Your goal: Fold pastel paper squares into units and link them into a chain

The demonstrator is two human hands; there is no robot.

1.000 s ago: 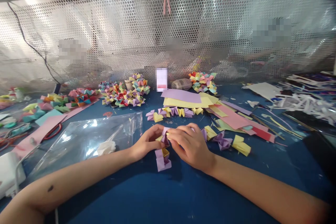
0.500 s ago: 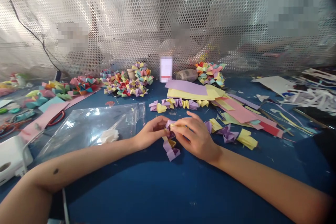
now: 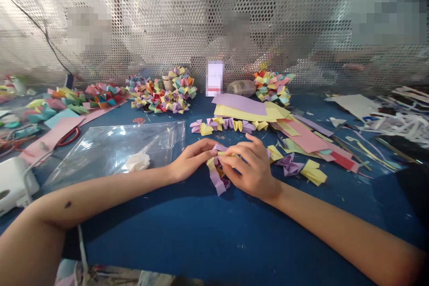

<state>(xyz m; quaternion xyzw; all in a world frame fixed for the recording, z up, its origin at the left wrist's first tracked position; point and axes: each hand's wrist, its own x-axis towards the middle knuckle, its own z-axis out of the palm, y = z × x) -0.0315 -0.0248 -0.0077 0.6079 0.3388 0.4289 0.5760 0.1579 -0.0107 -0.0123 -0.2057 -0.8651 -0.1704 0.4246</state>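
Between my hands is a chain of folded purple and yellow paper pieces (image 3: 218, 179), its lower end hanging toward the blue table. My left hand (image 3: 192, 159) is closed on the chain's left side, thumb and fingers pinching it. My right hand (image 3: 250, 167) pinches a yellow part at the top with thumb and forefinger, its other fingers raised. The exact join is covered by my fingers. Right of that hand lie a loose folded purple piece (image 3: 290, 165) and a folded yellow piece (image 3: 314, 172). A row of purple and yellow folded pieces (image 3: 228, 124) lies just beyond my hands.
Colourful folded-paper clusters (image 3: 161, 98) stand at the back, with another cluster (image 3: 273, 87) to the right. Flat paper sheets (image 3: 241, 105) lie at centre right. A clear plastic bag (image 3: 100, 147) is by my left forearm, and a white device (image 3: 15, 183) sits far left.
The whole view has tilted down slightly, so things sit higher in it. Both hands keep hold of the paper chain, with only slight finger movement.
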